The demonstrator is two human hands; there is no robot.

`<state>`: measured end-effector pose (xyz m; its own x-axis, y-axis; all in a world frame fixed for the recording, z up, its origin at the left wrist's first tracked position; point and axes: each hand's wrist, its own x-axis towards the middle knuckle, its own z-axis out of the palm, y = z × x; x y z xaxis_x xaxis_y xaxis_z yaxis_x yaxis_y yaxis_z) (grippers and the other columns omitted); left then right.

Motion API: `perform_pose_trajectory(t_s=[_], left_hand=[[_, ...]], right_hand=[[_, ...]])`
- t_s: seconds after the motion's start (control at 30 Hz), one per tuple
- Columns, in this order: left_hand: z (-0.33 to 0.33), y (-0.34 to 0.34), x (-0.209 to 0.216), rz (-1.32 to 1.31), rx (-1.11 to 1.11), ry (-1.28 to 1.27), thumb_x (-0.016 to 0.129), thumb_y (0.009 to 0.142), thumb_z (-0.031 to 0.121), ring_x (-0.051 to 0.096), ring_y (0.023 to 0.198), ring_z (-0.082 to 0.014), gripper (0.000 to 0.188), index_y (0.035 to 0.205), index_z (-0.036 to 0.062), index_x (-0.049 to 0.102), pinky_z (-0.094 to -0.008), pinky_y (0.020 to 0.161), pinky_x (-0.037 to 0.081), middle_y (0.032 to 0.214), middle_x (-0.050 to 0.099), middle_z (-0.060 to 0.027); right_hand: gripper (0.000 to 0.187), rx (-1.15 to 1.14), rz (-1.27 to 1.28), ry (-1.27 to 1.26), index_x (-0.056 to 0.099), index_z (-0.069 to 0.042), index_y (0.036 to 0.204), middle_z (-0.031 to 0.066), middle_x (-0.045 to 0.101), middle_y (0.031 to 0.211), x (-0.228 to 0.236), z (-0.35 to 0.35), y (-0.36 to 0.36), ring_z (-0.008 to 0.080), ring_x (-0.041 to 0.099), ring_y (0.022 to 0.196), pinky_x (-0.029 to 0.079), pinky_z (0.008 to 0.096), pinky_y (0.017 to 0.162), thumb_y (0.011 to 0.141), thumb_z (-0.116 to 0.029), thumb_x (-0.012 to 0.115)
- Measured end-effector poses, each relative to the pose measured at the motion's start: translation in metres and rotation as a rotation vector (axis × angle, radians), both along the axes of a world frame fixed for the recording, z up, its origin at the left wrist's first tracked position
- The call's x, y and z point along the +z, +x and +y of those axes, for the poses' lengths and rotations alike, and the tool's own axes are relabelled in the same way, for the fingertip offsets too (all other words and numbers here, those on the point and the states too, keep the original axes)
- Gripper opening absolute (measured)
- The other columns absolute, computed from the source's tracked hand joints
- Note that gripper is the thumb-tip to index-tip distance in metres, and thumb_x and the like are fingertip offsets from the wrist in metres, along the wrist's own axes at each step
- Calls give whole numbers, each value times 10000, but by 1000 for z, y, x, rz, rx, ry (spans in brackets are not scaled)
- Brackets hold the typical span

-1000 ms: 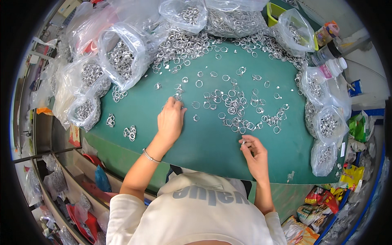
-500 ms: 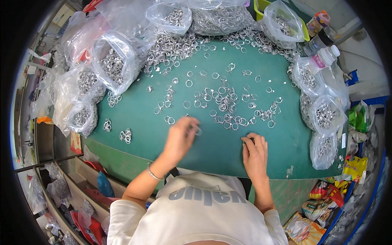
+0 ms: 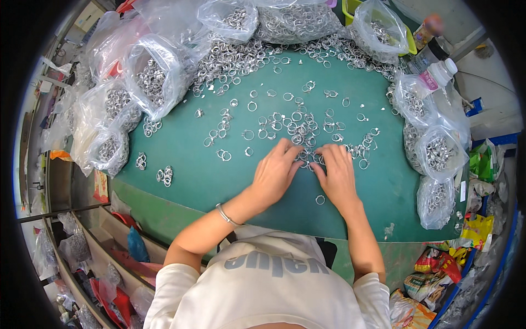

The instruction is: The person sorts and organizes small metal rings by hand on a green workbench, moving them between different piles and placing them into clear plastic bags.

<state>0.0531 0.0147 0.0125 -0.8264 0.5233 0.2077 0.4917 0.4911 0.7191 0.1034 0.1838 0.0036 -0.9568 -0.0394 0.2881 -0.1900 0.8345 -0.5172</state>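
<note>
Loose silver rings (image 3: 301, 130) lie heaped and scattered over the middle of a green tabletop (image 3: 230, 181). At the near side of this heap, my left hand (image 3: 275, 171) touches rings with its fingertips; thumb and fingers are apart, and the wrist wears a silver bangle (image 3: 225, 215). Facing it from the right, my right hand (image 3: 337, 174) rests its fingers on the rings, with the thumb apart from them. A few rings show between the two hands. One single ring (image 3: 320, 200) lies nearer to me, below the right hand. No ring is visibly lifted in either hand.
Small ring clusters (image 3: 165, 176) lie at the left. Open plastic bags of rings (image 3: 150, 82) line the left and far edges, with more bags (image 3: 438, 153) at the right. Bottles (image 3: 438, 75) stand at the far right. A drawer unit (image 3: 104, 241) is at lower left.
My left hand has moved right and away from me to the heap. My right hand has moved farther in to meet it. A single ring now lies alone near me.
</note>
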Motion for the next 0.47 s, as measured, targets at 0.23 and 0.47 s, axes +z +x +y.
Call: perform_pose_trajectory(t_s=[0.23,0.47], left_hand=[[-29,-11,-6,87,18,-230,647,809,42,576,862,-321,278,1080,27,583,-415,687,483,1035,502,-119],[-1,-23,-2,2,-88,-132,643,809,55,551,991,-333,329,1125,17,559,-405,760,503,1036,491,-139]], right_hand=[[247,-191,-33,143,593,-36,968,96,548,979,10,28,16,279,502,944,367,388,800,733,-12,664],[222,-21,-42,132,631,-80,963,112,563,986,-11,-3,-42,260,513,975,371,395,803,752,-92,701]])
